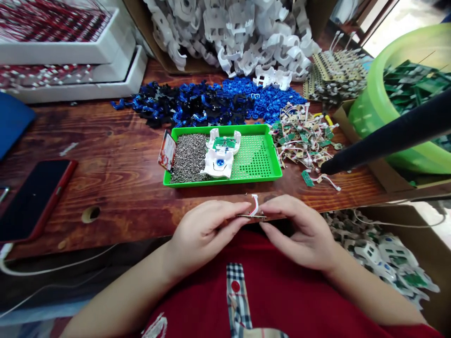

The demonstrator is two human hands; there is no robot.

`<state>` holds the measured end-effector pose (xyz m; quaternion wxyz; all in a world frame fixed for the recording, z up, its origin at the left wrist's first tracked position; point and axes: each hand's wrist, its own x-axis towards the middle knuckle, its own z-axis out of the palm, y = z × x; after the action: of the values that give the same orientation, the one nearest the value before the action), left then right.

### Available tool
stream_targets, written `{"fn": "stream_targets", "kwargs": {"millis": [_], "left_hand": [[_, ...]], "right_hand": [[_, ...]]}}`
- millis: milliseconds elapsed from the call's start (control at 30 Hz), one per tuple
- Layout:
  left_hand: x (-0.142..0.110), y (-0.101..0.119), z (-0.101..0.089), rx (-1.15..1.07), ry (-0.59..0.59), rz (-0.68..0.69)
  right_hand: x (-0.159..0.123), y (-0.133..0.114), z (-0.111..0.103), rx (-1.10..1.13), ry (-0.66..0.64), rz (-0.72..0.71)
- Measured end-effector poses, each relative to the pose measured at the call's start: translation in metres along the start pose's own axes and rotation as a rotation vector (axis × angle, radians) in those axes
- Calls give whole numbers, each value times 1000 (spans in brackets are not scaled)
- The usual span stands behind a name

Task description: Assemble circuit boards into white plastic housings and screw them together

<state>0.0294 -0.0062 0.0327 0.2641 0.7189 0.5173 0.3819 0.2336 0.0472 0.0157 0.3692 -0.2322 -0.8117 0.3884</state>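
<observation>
My left hand (204,230) and my right hand (299,230) meet at the near edge of the wooden table (116,155). Both pinch a small flat circuit board with red and white wires (253,209) between thumbs and fingers. Just beyond stands a green perforated tray (260,157) holding a heap of small screws (188,157) and two white plastic housings (220,157), one with a green board inside.
Piles of blue and black parts (197,103), white plastic housings (239,33) and wired boards (303,138) lie behind the tray. A green basin (373,112) of boards stands right, a dark pole (387,138) crosses it. A phone (31,197) lies left. A box of assembled housings (387,253) sits low right.
</observation>
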Motion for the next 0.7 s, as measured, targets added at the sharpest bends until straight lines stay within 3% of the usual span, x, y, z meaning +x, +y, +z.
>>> {"fn": "stream_targets", "kwargs": {"millis": [200, 400, 600, 700], "left_hand": [[-5, -9, 6, -193, 60, -1], [-5, -11, -4, 83, 76, 206], [-5, -15, -9, 10, 117, 181], [-4, -9, -14, -32, 72, 65]], "right_hand": [[-2, -2, 6, -80, 64, 36], [-4, -1, 12, -71, 72, 134], [3, 1, 13, -68, -14, 149], [11, 3, 11, -63, -66, 126]]}}
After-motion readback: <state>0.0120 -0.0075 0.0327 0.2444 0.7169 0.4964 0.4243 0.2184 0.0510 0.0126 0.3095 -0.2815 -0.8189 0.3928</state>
